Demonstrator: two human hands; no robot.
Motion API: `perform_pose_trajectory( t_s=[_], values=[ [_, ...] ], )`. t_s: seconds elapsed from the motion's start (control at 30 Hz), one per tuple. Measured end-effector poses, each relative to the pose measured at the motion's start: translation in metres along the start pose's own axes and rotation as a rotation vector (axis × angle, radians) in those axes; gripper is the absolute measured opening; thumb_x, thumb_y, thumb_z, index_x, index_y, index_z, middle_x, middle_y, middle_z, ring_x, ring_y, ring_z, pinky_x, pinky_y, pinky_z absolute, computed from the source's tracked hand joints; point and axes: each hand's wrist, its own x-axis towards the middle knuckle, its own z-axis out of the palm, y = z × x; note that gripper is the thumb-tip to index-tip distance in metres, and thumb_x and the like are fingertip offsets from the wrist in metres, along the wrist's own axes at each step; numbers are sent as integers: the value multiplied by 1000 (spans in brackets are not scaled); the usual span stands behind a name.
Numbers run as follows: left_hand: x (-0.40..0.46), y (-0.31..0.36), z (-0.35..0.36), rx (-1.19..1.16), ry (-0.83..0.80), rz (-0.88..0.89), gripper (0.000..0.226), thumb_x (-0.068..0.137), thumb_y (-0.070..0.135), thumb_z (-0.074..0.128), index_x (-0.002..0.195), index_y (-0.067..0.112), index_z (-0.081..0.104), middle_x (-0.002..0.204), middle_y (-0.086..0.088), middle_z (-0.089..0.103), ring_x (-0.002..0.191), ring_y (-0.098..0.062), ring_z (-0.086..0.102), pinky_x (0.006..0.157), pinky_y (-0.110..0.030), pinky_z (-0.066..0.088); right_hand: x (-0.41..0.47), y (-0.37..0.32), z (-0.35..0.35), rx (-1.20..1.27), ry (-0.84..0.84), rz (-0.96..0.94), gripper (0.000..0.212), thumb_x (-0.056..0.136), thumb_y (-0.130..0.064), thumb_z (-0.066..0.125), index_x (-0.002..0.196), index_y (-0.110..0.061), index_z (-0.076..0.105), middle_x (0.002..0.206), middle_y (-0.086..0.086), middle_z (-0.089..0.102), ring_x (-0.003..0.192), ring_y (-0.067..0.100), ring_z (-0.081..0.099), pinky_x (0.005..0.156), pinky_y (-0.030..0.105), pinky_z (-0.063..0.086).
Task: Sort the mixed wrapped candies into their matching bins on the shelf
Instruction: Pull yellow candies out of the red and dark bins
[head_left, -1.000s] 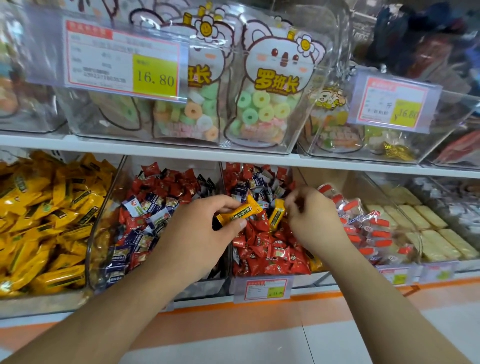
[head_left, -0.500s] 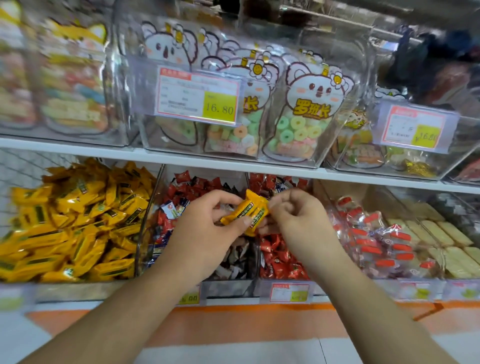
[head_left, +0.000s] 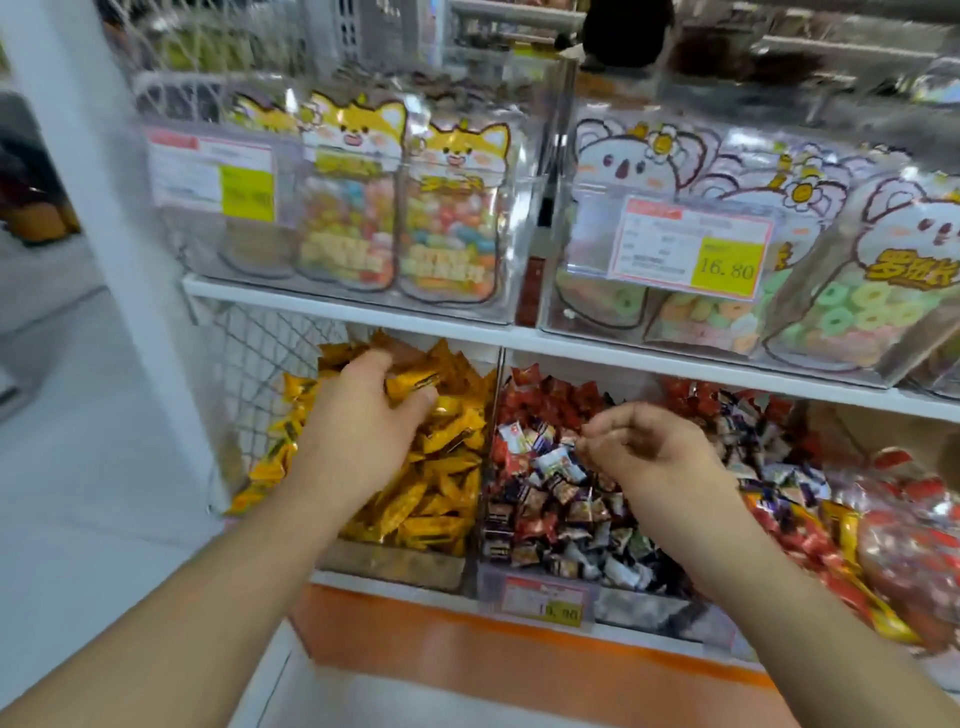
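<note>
Two bare hands reach toward the lower shelf (head_left: 675, 376), where clear bins stand side by side along its front edge. At the left end the bin of yellow candies (head_left: 447, 493) is heaped with gold-wrapped pieces, a wire mesh panel (head_left: 260, 353) closing off the shelf end beside it. Over the back of this heap sits the left hand (head_left: 363, 415), fingers curled down, thumb and fingertips pinching a yellow candy (head_left: 413, 383) with a dark label strip; the piece is right above the yellow pile, touching or nearly touching it, which the blur does not settle. Just right of a clear divider lies the mixed bin (head_left: 550, 499), filled with red, white and dark purple wrapped candies, a price tag (head_left: 545, 603) clipped to its front lip. The right hand (head_left: 649, 452) hovers above this bin, fingers loosely curled with the thumb and forefinger tips close together; whether a small wrapper sits between them cannot be told. Farther right, another bin holds more red and purple pieces, and larger red-and-clear packets (head_left: 904, 499) crowd the right edge. On the upper shelf, clear boxes hold fox-faced pouches (head_left: 447, 208) of coloured sweets at left and koala-faced pouches (head_left: 883, 291) of ring sweets at right, a yellow price label (head_left: 724, 267) reading 16.80 in front of the latter.
</note>
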Motion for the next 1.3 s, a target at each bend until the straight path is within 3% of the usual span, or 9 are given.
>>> perform_pose_trajectory(
  t_s=[0.23,0.33,0.47,0.67,0.73,0.87,0.97,1.1,1.3],
  values=[
    [-11,-1,-9,129,-112,177,59,91,45,73,146,30,55,142,7,56,131,-16,52,106,-31,41,-3,0,3,-26,-7,-44,12,98,-10,66,94,-21,70,91,7,74,77,15,68,64,22,55],
    [-20,11,-2,87,-146,237,54,93,45,71,144,34,55,143,15,54,131,-9,50,105,-25,37,-6,3,-7,-23,20,-39,14,97,-10,66,94,-22,70,92,6,75,91,23,71,80,33,60],
    [-30,40,19,31,-194,307,42,97,45,66,137,39,59,136,26,52,116,9,42,97,-14,33,-12,10,-38,6,102,-25,13,98,-9,64,97,-20,69,91,5,74,90,22,70,74,27,57],
    [-45,87,71,-54,-312,432,36,98,46,63,134,40,61,136,32,51,115,13,43,96,-5,31,-23,44,-107,-39,256,19,16,98,-9,64,91,-21,72,86,5,74,79,36,65,69,42,52],
    [-51,101,92,-81,-372,463,35,98,46,63,133,41,61,138,30,53,120,8,49,104,-16,40,-24,57,-128,-106,316,29,18,98,-8,62,88,-21,71,83,-2,75,78,31,67,67,36,52],
    [-59,126,130,-104,-476,501,37,100,48,60,136,41,58,141,29,49,130,4,44,112,-23,37,-26,78,-160,-407,352,27,18,98,-13,62,88,-27,67,79,-12,69,69,6,64,57,10,42],
    [-59,139,157,-71,-510,550,39,101,49,57,140,42,54,146,28,46,136,1,39,114,-25,33,-24,89,-171,-677,283,10,20,94,-12,64,90,-32,65,93,-10,71,85,13,65,64,22,42],
    [-59,147,184,64,-537,644,45,103,54,50,147,44,46,151,25,43,145,-9,29,124,-34,18,-14,107,-175,-872,180,-82,25,89,-8,69,109,-22,75,113,1,70,114,23,55,90,23,35],
    [-61,149,195,182,-537,706,47,103,57,44,147,42,48,146,25,50,135,-2,23,123,-34,2,2,123,-166,-1187,135,-168,29,80,-14,64,103,-25,78,106,-3,72,103,28,51,88,36,42]
  ],
)
